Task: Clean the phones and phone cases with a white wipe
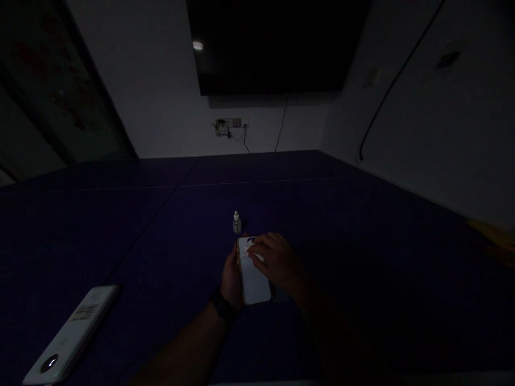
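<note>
A phone (254,284) with a pale face and a gold-toned edge lies in my left hand (232,276), whose fingers wrap its left side. A dark band is on that wrist. My right hand (277,260) is over the phone's upper part, fingers closed on a small white wipe (247,250) pressed against the surface. A dark patch at the phone's top edge is partly covered by those fingers. Just beyond the phone, a small dropper bottle (237,223) with a white cap stands upright.
The dim purple surface (169,236) extends to the walls. A long white device (74,332) with a round dark spot lies at the lower left. Under my right wrist is a dark flat object (280,295). A large television (277,48) hangs above wall sockets (235,123) with cables.
</note>
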`<state>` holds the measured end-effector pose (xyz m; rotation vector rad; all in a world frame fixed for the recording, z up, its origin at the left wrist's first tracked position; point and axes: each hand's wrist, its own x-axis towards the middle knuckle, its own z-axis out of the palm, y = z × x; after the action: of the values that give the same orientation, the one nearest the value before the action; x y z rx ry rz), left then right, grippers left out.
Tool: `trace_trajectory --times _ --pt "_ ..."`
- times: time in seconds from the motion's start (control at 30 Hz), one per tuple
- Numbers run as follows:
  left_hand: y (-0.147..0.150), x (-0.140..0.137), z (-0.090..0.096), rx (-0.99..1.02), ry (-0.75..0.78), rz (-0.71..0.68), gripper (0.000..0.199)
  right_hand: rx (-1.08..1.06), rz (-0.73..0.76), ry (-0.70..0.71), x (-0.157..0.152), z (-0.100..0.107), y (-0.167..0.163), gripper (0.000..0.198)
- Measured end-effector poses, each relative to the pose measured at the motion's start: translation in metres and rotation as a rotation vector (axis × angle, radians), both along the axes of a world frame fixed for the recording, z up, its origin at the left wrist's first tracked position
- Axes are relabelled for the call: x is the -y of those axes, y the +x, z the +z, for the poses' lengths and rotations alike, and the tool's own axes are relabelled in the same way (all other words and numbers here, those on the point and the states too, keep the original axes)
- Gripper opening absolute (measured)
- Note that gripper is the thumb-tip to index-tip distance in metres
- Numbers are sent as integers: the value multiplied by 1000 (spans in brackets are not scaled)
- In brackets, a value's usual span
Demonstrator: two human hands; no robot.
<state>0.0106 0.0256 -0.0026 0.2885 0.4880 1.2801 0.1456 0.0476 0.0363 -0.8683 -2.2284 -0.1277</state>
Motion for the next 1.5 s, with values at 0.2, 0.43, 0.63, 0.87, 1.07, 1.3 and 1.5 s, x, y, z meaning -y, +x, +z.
trace_trajectory --times 0.2,0.43,0.63,0.87,1.07,1.3,1.5 --pt "-2 0 -2 10 -4 1 39 25 3 -57 8 -10 -20 12" --pt "-8 -6 -2 44 11 31 35 77 184 -139 1 -11 -9 11" --pt "-3 -1 -2 48 6 6 36 -106 45 -71 1 -18 -18 11" --pt "-5 -3 -1 71 10 38 24 24 224 -153 4 -12 -15 16" --pt "-5 -3 0 74 5 18 29 -26 168 -151 -3 -7 -2 17" --pt "-7 -3 -3 103 -8 32 23 -30 195 -149 5 -14 -18 20" --pt "-8 -6 -2 105 -3 18 28 6 305 -152 -3 -13 -5 19"
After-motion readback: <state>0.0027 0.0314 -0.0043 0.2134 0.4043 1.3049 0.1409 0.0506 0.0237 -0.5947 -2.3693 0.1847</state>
